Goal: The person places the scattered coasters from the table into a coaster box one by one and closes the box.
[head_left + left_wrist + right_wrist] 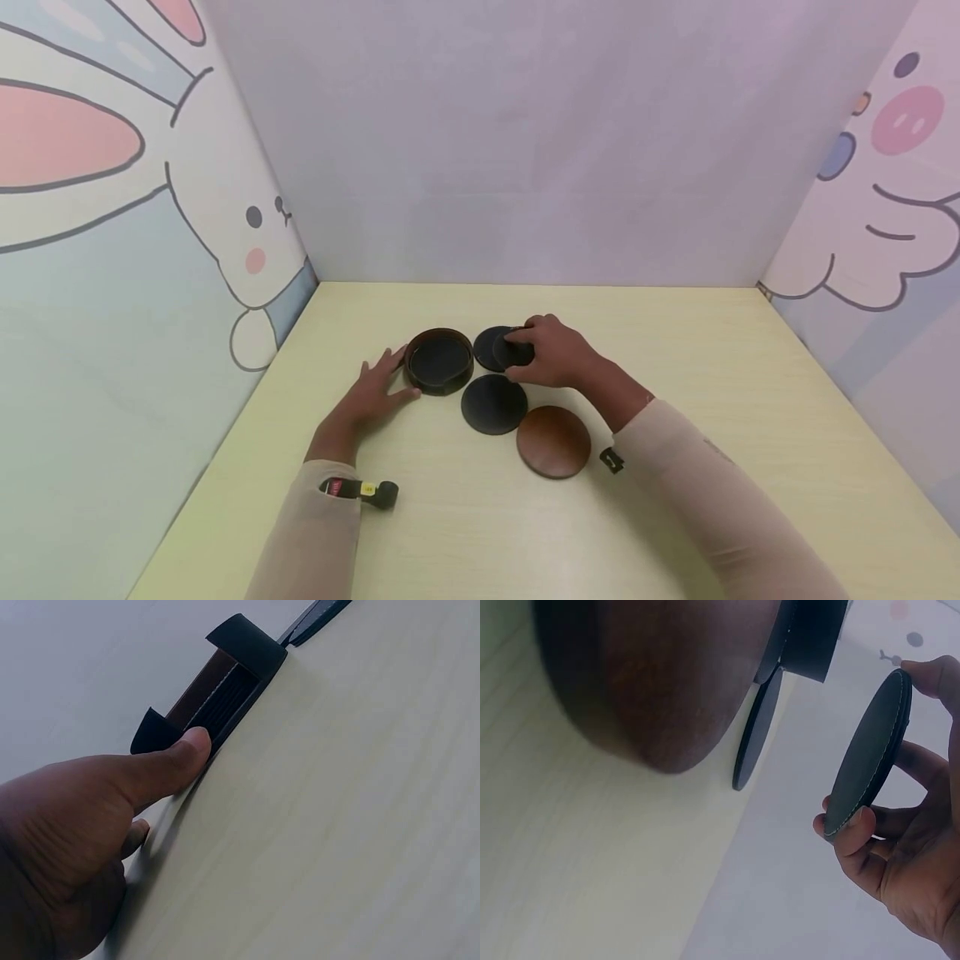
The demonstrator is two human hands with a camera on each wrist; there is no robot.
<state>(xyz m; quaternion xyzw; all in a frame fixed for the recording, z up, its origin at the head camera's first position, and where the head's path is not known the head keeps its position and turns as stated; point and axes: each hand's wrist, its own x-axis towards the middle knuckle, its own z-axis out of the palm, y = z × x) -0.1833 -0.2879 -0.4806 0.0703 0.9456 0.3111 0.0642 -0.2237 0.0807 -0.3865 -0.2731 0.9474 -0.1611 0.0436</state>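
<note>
My left hand (372, 393) rests against the left side of a round black coaster holder (412, 379), its fingers spread along the rim. In the left wrist view the thumb (169, 769) touches the holder's wall (251, 645) beside a cut-out. My right hand (553, 352) grips a round black leather-look coaster (870, 750) by its edge, with pale stitching round it. This coaster is raised and partly covers another black coaster (486, 350) right of the holder. A further black coaster (494, 404) lies in front of that one.
A brown round coaster (553, 442) lies nearest to me, under the right forearm's side. The pale wood-look table (450, 517) meets a plain back wall and side walls with cartoon animals. Dark straps (360, 490) show at the sleeves.
</note>
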